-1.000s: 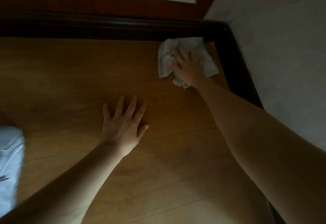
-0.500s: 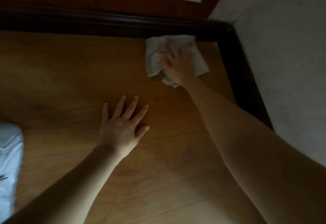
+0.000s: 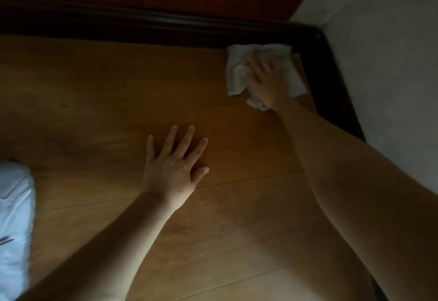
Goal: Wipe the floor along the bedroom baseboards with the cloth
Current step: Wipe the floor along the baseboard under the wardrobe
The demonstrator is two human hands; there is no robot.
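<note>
wooden plank floor [image 3: 94, 111] carries a crumpled white cloth [image 3: 234, 71] in the baseboard corner and a flat left hand [image 3: 173, 170].

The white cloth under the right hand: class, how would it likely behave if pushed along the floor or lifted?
The cloth looks crumpled and folded, so probably floppy and light. Under the right hand it would likely bunch, yet slide easily on the smooth-looking floor.
</note>
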